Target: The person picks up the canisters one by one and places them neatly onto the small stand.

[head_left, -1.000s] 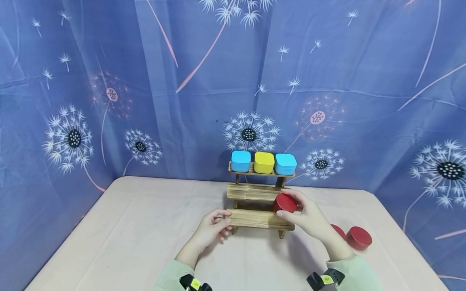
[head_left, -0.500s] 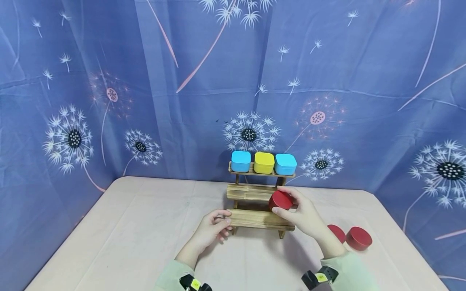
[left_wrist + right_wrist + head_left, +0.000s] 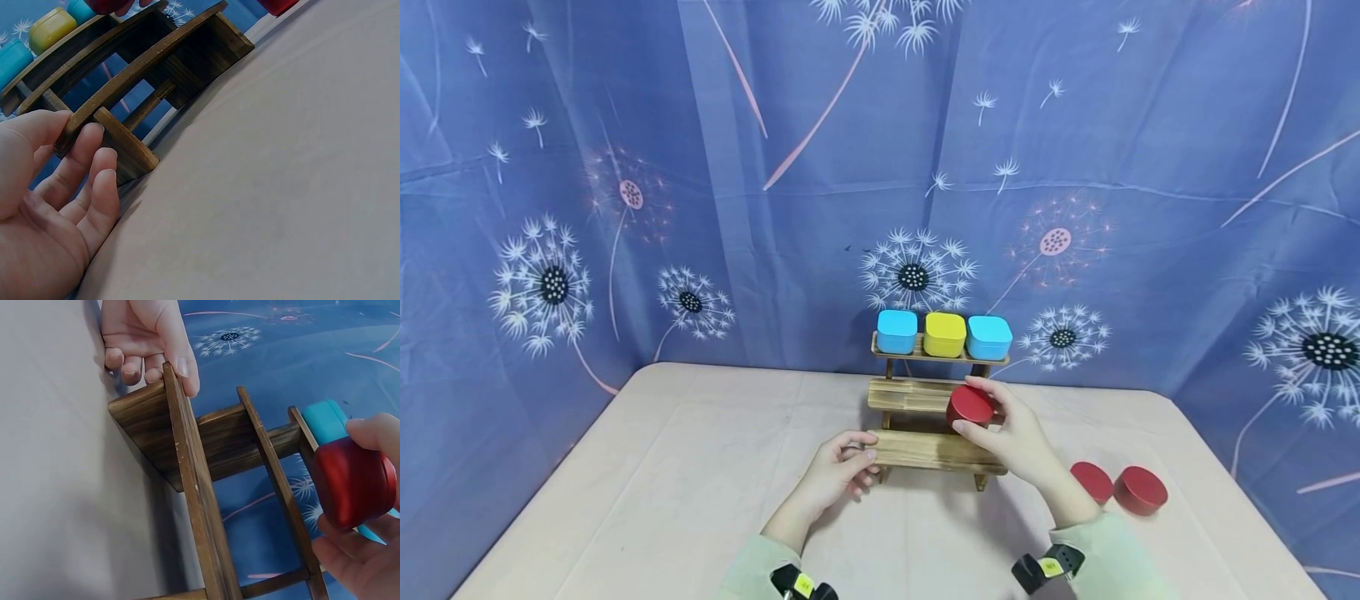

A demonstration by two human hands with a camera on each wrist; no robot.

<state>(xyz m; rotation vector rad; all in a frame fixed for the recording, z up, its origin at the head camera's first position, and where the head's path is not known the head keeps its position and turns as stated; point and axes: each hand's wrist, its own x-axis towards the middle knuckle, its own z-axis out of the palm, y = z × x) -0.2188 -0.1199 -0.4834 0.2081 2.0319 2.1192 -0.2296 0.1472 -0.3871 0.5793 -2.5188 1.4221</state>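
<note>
Two pinching grips: the right hand [image 3: 1021, 437] holds a red box [image 3: 970, 406] by the middle shelf [image 3: 907, 394] of the stand [image 3: 928, 402], two o'clock from the left hand [image 3: 837, 468], whose thumb and forefinger clasp the bottom shelf [image 3: 936, 450]. A braced stand and level box seem wise.

Red box [image 3: 969, 405] in right hand [image 3: 1021, 437]

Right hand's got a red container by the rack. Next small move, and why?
I'd probably lower the red container onto the middle shelf: the right hand holds it near that shelf, whose visible stretch is bare, while three containers line the top shelf and the left hand grips one end of the bottom shelf.
</note>
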